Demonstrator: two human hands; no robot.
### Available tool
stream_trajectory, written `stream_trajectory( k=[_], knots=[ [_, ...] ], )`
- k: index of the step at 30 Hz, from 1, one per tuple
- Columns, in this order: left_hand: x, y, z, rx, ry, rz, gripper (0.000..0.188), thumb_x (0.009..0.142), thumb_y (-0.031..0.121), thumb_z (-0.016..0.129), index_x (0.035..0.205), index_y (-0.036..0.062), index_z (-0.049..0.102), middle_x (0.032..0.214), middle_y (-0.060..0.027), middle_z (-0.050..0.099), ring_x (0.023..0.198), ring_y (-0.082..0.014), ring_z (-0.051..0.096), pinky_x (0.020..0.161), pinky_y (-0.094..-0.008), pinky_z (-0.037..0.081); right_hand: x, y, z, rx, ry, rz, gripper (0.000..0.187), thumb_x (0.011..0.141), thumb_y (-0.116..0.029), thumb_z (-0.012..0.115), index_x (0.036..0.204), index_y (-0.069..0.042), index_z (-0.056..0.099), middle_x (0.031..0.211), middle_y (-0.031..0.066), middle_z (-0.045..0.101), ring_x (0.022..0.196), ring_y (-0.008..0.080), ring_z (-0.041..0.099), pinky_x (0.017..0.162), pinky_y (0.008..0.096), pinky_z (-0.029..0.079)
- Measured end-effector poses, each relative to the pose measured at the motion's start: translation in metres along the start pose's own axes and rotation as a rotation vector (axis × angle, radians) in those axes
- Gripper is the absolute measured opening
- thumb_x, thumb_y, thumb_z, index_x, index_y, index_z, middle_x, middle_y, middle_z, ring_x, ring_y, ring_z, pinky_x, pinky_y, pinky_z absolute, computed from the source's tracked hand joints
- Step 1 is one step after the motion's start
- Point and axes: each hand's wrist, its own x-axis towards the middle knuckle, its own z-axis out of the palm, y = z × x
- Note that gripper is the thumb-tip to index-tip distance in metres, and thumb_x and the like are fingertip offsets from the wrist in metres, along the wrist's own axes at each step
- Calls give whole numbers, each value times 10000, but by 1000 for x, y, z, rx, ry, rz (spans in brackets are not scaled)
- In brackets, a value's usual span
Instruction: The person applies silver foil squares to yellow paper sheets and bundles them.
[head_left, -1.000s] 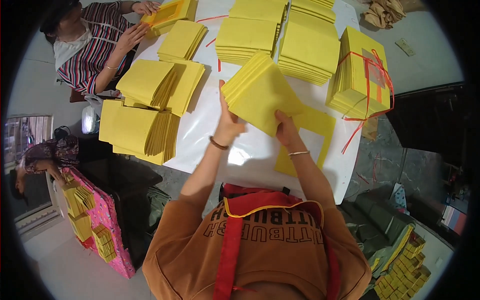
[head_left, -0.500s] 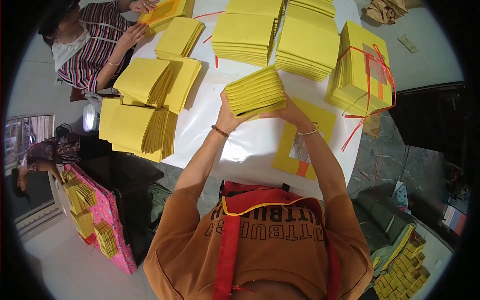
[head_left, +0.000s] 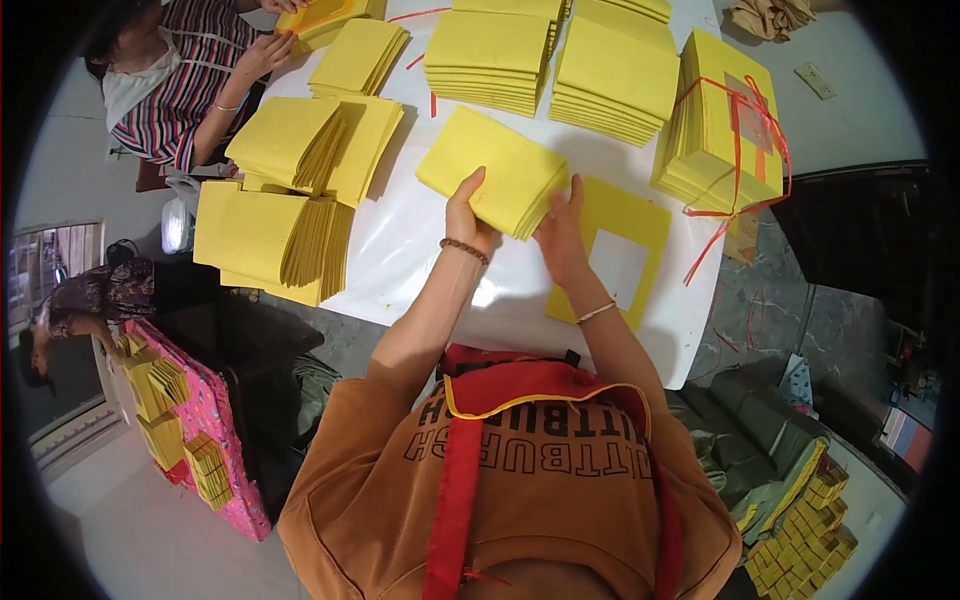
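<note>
Holding a yellow bundle (head_left: 492, 168) over the white table (head_left: 385, 275), the person's left hand (head_left: 467, 212) pinches it between the thumb on top and fingers presumably beneath, probably for keeping its layers together. The right hand (head_left: 562, 237) stands at the bundle's right edge, perhaps to make it even; its fingers are partly spread, but whether they press cannot be told. Red string (head_left: 733, 213) binds a tall stack (head_left: 706, 130) (its pale patch shows no readable writing), and large letters mark the brown shirt (head_left: 540, 500).

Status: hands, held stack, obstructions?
Left hand grips yellow stack, thumb on top. Right hand at its right edge, contact unclear. Flat yellow sheet beneath right wrist.
</note>
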Motion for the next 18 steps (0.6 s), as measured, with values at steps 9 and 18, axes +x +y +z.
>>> stream_trajectory(
  k=[9, 18],
  knots=[
    [-30, 4, 25, 399, 120, 404, 537, 903, 327, 558, 1335, 102, 331, 1061, -78, 527, 874, -141, 554, 657, -286, 473, 35, -19, -34, 89, -123, 223, 382, 851, -281, 590, 1136, -42, 501, 1001, 81, 609, 864, 229, 628, 693, 362, 561],
    [-53, 40, 30, 887, -228, 639, 522, 885, 226, 568, 1329, 14, 394, 1197, -80, 528, 960, -131, 560, 750, -264, 472, 14, -1, -48, 534, -250, 429, 396, 895, -364, 487, 1130, -53, 556, 1036, 114, 619, 898, 266, 621, 692, 384, 550]
  ],
)
